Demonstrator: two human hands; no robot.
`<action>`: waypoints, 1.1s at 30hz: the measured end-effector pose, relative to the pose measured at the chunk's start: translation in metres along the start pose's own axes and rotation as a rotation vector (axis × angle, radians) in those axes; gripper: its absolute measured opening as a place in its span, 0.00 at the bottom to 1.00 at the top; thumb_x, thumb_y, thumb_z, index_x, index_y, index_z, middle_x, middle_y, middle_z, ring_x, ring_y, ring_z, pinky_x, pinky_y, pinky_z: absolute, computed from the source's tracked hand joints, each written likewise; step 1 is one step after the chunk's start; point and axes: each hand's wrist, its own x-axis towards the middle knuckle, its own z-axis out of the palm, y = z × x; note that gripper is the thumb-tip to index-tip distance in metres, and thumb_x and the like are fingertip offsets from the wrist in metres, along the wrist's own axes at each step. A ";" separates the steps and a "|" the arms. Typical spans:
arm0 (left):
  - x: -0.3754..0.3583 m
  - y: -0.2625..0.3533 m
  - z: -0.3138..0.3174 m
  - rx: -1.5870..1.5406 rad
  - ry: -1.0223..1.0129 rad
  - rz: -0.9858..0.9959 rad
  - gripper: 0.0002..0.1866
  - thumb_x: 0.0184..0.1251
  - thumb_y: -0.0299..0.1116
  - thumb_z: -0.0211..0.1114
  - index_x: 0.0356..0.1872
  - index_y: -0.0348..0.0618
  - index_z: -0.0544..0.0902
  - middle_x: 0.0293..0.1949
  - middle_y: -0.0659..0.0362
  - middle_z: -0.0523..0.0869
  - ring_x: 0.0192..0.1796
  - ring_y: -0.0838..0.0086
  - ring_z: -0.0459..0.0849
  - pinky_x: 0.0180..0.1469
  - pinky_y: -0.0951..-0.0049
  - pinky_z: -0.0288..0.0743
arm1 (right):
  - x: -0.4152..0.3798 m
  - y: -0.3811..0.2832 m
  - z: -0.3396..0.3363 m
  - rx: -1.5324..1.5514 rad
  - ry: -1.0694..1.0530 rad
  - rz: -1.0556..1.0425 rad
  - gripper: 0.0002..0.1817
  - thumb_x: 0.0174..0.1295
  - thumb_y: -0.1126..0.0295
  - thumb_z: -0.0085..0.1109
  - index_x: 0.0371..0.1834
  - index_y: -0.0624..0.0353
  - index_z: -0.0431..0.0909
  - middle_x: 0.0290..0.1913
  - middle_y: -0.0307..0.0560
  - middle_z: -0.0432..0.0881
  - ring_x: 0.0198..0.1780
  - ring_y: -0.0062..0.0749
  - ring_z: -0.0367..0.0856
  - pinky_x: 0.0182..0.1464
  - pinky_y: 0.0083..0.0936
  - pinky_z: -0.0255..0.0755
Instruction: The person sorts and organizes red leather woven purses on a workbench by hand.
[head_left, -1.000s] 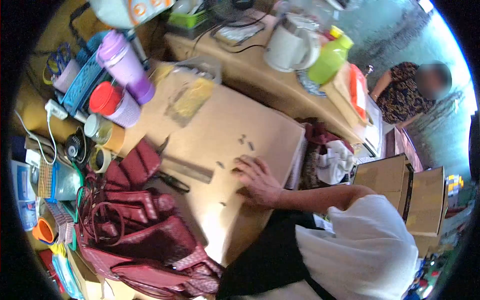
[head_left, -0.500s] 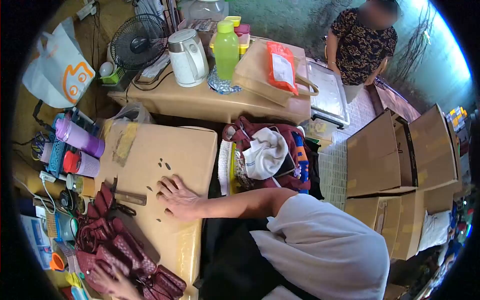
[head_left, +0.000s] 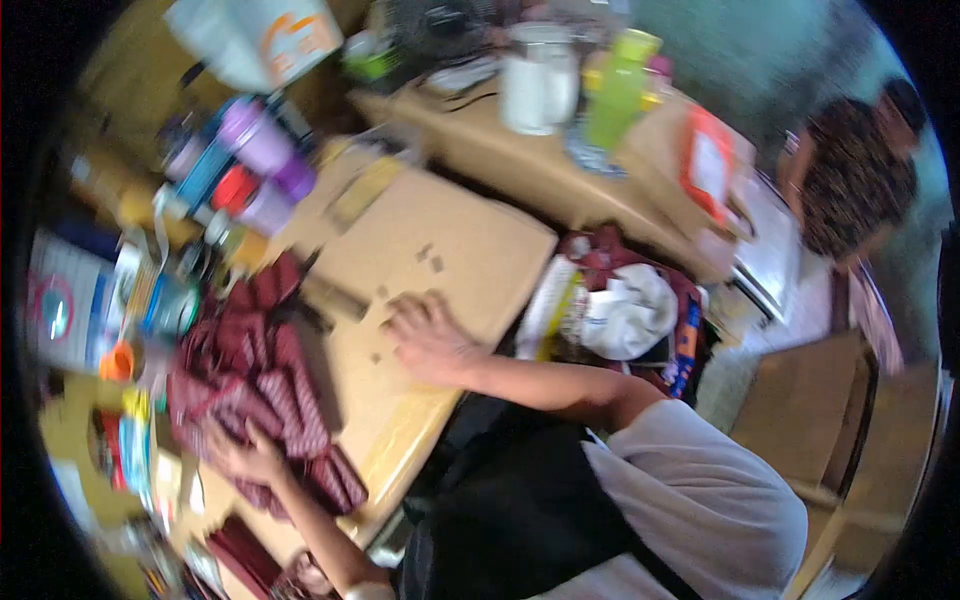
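Note:
My left hand (head_left: 245,455) rests on a heap of maroon woven-textured bags (head_left: 285,385), its fingers spread and slightly blurred. Flat on the brown-covered table (head_left: 450,230) lies my right hand (head_left: 428,340), fingers apart, with nothing seen in it. Several small dark pieces (head_left: 430,258) are scattered just beyond its fingertips. Between the right hand and the bags is a flat tool with a brown handle (head_left: 340,298); its dark end points toward the bags. What lies under my palms is hidden.
A purple tumbler (head_left: 262,145) and jars line the table's far left. Behind stand a white kettle (head_left: 538,85), a green bottle (head_left: 620,90) and a paper bag (head_left: 665,160). Clothes (head_left: 630,310) fill a container beside the table. A person (head_left: 855,175) stands beyond cardboard boxes (head_left: 800,415).
The view has swung and tilted, so the scene sits turned and blurred. More of my left forearm shows. My right hand stays flat on the table, my left on the bags.

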 end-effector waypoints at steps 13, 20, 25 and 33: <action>-0.010 -0.030 -0.001 -0.224 -0.126 -0.228 0.38 0.62 0.55 0.61 0.71 0.47 0.68 0.66 0.47 0.72 0.69 0.51 0.66 0.72 0.47 0.51 | 0.142 -0.035 0.027 0.035 -0.017 -0.068 0.37 0.53 0.51 0.65 0.65 0.58 0.69 0.72 0.67 0.56 0.71 0.60 0.57 0.69 0.63 0.50; 0.020 0.052 -0.059 -0.200 -0.672 -0.404 0.71 0.34 0.63 0.78 0.78 0.50 0.44 0.77 0.40 0.40 0.76 0.33 0.38 0.69 0.25 0.31 | 0.205 -0.046 0.055 -0.042 -0.010 -0.016 0.31 0.52 0.70 0.63 0.64 0.49 0.71 0.70 0.66 0.60 0.63 0.52 0.67 0.59 0.47 0.62; -0.015 0.086 -0.033 -0.048 -0.599 -0.386 0.80 0.22 0.63 0.82 0.78 0.46 0.39 0.77 0.38 0.33 0.76 0.32 0.33 0.68 0.23 0.35 | 0.223 -0.041 0.076 0.101 0.032 0.020 0.19 0.62 0.65 0.53 0.57 0.51 0.76 0.65 0.56 0.67 0.63 0.49 0.66 0.58 0.46 0.63; -0.005 0.092 0.001 -0.028 -0.511 -0.431 0.78 0.24 0.62 0.83 0.78 0.46 0.41 0.77 0.37 0.35 0.76 0.32 0.30 0.66 0.20 0.35 | 0.146 0.019 0.028 -0.014 0.031 -0.010 0.21 0.62 0.71 0.49 0.59 0.50 0.77 0.68 0.52 0.67 0.63 0.48 0.68 0.62 0.47 0.63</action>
